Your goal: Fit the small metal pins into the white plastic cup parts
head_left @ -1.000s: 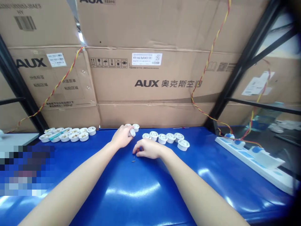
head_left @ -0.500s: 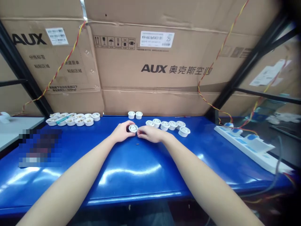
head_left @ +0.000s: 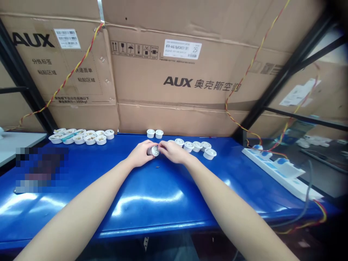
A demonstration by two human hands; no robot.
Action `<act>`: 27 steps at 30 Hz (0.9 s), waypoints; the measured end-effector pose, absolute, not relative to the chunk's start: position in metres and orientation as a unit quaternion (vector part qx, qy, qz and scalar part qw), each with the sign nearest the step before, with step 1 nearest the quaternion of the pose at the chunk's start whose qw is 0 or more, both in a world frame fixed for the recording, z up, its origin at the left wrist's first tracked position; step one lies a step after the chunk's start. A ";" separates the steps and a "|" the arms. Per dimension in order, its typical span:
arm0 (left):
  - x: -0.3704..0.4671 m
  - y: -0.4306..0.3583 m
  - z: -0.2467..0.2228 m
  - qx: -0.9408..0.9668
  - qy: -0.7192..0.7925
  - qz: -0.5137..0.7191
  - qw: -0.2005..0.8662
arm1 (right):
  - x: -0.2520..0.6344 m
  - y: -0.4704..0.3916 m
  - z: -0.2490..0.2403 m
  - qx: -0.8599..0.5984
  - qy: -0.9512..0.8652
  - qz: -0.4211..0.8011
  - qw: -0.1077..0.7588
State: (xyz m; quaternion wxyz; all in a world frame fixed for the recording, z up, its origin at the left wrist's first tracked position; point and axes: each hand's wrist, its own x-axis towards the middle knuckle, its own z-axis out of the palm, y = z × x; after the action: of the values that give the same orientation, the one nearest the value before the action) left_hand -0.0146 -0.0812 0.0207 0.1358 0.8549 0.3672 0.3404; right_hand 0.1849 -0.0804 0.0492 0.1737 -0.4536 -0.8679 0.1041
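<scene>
My left hand (head_left: 139, 154) is closed around a small white round cup-like part (head_left: 154, 150), tipped so that its ribbed face turns right. My right hand (head_left: 173, 151) has its fingers pinched together at the part's right rim; anything between them is too small to make out. On the blue tabletop just in front lie tiny dark pieces (head_left: 157, 167). Two similar white cups (head_left: 154, 133) stand behind my hands. Several more white cups (head_left: 197, 146) sit to the right, the nearest partly hidden by my right hand.
Several white cups with small contents (head_left: 78, 139) are grouped at the back left, a teal strip lying across them. A white power strip (head_left: 280, 174) lies on the right. Large cardboard boxes (head_left: 174, 98) wall off the back. Twisted red-yellow wires (head_left: 65, 81) hang in front.
The white cup in my left hand has tipped from facing upward to facing right. My right fingers have risen slightly to its rim. The view has shifted a little.
</scene>
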 end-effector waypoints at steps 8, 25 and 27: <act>-0.015 -0.079 0.020 0.851 0.374 0.340 0.144 | 0.179 -0.080 0.044 -0.467 -0.844 0.123 0.233; -0.014 -0.080 0.017 0.819 0.429 0.309 0.223 | 0.173 -0.078 0.035 -0.379 -0.896 0.033 0.228; -0.014 -0.075 0.013 0.813 0.440 0.326 0.197 | 0.177 -0.072 0.034 -0.401 -0.889 -0.005 0.220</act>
State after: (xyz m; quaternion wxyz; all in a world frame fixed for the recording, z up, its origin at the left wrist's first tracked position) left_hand -0.0142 -0.0747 0.0128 0.1971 0.8131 0.4402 0.3259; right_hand 0.1770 -0.0720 0.0344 0.2197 -0.4012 -0.8892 -0.0050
